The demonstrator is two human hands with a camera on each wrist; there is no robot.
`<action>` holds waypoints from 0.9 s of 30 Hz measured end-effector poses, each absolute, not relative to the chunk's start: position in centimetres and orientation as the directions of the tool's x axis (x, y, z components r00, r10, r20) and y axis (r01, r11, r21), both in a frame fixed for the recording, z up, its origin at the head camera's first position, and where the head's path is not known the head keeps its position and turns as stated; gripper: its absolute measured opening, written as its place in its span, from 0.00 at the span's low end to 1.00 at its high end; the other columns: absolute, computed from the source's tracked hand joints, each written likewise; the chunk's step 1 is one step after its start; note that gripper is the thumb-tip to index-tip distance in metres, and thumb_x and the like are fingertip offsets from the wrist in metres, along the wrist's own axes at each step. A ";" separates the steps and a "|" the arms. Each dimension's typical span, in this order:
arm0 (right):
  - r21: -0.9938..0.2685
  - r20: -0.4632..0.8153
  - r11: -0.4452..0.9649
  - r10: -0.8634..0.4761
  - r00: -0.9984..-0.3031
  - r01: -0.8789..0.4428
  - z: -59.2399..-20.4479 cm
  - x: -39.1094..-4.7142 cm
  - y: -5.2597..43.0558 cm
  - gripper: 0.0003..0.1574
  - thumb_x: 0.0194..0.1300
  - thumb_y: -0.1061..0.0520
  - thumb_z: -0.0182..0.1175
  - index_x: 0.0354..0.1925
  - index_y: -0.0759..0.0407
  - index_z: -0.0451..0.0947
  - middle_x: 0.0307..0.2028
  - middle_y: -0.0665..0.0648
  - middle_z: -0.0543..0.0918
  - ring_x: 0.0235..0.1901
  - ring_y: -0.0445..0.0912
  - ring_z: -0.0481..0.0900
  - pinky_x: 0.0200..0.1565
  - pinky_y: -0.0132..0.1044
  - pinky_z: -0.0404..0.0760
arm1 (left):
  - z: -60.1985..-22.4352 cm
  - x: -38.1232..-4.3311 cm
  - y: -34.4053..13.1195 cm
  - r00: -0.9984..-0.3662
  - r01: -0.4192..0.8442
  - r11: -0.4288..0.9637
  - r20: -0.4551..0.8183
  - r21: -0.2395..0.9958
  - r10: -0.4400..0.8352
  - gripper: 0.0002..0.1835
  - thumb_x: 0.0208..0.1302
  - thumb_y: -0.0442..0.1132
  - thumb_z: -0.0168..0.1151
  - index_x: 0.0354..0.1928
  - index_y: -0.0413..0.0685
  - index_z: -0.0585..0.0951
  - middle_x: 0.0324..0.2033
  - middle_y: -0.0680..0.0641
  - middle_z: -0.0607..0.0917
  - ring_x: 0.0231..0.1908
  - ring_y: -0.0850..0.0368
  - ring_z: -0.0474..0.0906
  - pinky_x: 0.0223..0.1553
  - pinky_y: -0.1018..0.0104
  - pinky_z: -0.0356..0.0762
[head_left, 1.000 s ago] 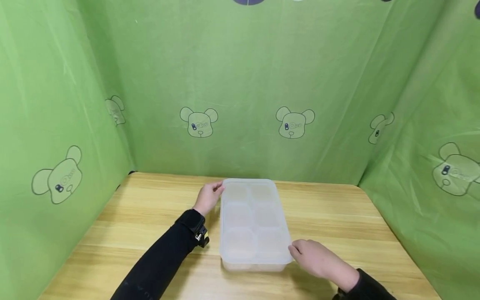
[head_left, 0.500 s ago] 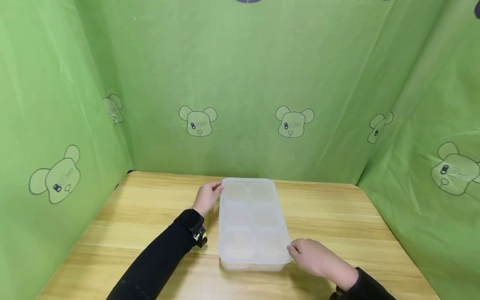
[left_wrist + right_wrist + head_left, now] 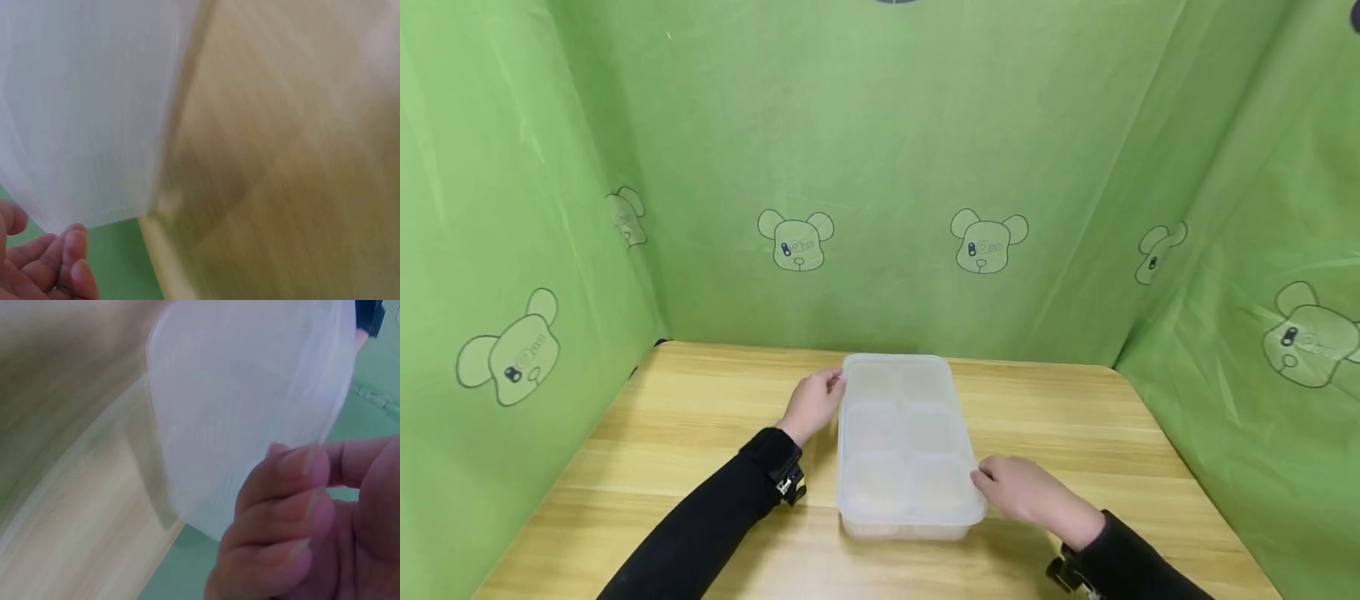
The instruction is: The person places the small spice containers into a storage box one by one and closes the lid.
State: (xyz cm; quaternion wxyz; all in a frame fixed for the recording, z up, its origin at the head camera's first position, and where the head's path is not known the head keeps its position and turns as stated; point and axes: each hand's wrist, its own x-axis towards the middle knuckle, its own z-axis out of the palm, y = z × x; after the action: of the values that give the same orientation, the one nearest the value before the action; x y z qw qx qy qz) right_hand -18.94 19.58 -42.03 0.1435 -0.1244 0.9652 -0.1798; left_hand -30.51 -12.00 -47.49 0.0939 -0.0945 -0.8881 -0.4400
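A translucent plastic storage box with several rounded compartments showing faintly through its lid stands lengthwise near the table's middle. Its frosted lid (image 3: 910, 442) covers the top; below the near rim the box wall (image 3: 906, 531) shows. At the far left corner, my left hand (image 3: 811, 404) touches the lid's edge with bent fingers. In the left wrist view, the thumb (image 3: 12, 215) stands apart from the fingers (image 3: 75, 244) by that corner. My right hand (image 3: 1026, 492) pinches the lid's right edge close to the near corner, its fingers (image 3: 275, 519) curled in the right wrist view.
The wooden table (image 3: 700, 400) extends on both sides of the box. A green cloth (image 3: 887, 150) printed with bear heads hangs behind it and along the left and right. The box's far end lies close to the table's back edge.
My right hand has slid slightly away from me along the lid's right edge. The left hand and wrist have drawn back a little toward me. The box stays in place.
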 end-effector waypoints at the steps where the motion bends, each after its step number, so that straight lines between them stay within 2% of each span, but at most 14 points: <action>1: -0.386 -0.229 0.904 -0.287 -0.930 -0.184 -42.1 -19.2 19.6 0.24 0.77 0.51 0.48 0.21 0.55 0.68 0.17 0.51 0.66 0.18 0.44 0.63 0.25 0.38 0.63 | -47.4 -30.3 -11.9 -0.966 0.246 0.604 0.246 0.758 0.085 0.20 0.75 0.39 0.53 0.60 0.31 0.77 0.46 0.38 0.86 0.45 0.48 0.83 0.50 0.54 0.81; 10: -0.407 -0.176 0.901 -0.237 -0.955 -0.148 -42.7 -21.9 19.0 0.18 0.78 0.51 0.44 0.35 0.58 0.74 0.22 0.56 0.71 0.22 0.48 0.69 0.26 0.40 0.69 | -46.5 -27.7 -11.1 -0.987 0.152 0.693 0.146 0.704 0.069 0.23 0.75 0.42 0.52 0.64 0.34 0.75 0.46 0.40 0.87 0.34 0.55 0.83 0.37 0.59 0.81; 14: -0.412 -0.166 0.901 -0.223 -0.961 -0.138 -42.9 -23.0 18.8 0.20 0.78 0.51 0.42 0.40 0.62 0.75 0.24 0.56 0.72 0.24 0.49 0.71 0.28 0.41 0.70 | -46.1 -26.7 -10.7 -0.987 0.149 0.735 0.139 0.662 0.076 0.23 0.74 0.41 0.53 0.64 0.33 0.75 0.43 0.41 0.87 0.24 0.58 0.77 0.30 0.62 0.77; 16: -0.398 -0.151 0.906 -0.218 -0.964 -0.142 -43.0 -23.5 18.7 0.21 0.78 0.51 0.42 0.43 0.64 0.76 0.25 0.57 0.73 0.26 0.49 0.72 0.30 0.42 0.72 | -45.9 -26.4 -10.5 -0.988 0.144 0.757 0.142 0.637 0.068 0.23 0.74 0.42 0.53 0.63 0.34 0.76 0.40 0.43 0.87 0.22 0.58 0.75 0.30 0.62 0.76; 19: -0.377 -0.127 0.914 -0.211 -0.969 -0.150 -43.1 -24.3 18.4 0.23 0.77 0.51 0.41 0.46 0.67 0.76 0.29 0.57 0.76 0.30 0.50 0.74 0.34 0.45 0.75 | -45.6 -26.0 -10.3 -0.988 0.122 0.795 0.148 0.595 0.042 0.22 0.73 0.43 0.53 0.61 0.35 0.78 0.40 0.43 0.87 0.27 0.53 0.79 0.32 0.57 0.79; 23: -0.371 -0.115 0.918 -0.194 -0.974 -0.139 -43.2 -25.2 18.0 0.25 0.77 0.51 0.41 0.48 0.70 0.76 0.31 0.59 0.78 0.32 0.51 0.75 0.37 0.47 0.77 | -45.2 -25.5 -9.9 -0.989 0.088 0.839 0.148 0.536 0.009 0.23 0.72 0.46 0.55 0.59 0.36 0.79 0.48 0.38 0.86 0.41 0.44 0.84 0.37 0.51 0.82; 27: -0.381 -0.105 0.916 -0.180 -0.978 -0.128 -43.2 -26.1 17.5 0.26 0.77 0.51 0.40 0.47 0.70 0.75 0.30 0.58 0.77 0.30 0.51 0.75 0.35 0.46 0.77 | -45.0 -25.0 -9.6 -0.991 0.052 0.867 0.130 0.495 -0.015 0.24 0.72 0.48 0.55 0.57 0.34 0.78 0.46 0.37 0.86 0.40 0.41 0.84 0.33 0.50 0.82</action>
State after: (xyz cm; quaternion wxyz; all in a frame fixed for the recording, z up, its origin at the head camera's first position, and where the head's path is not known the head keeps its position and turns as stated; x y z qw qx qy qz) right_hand -26.10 17.47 -43.24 0.0690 -0.0787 0.9763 -0.1894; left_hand -25.04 -9.62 -45.05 0.0647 -0.0095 -0.9641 -0.2572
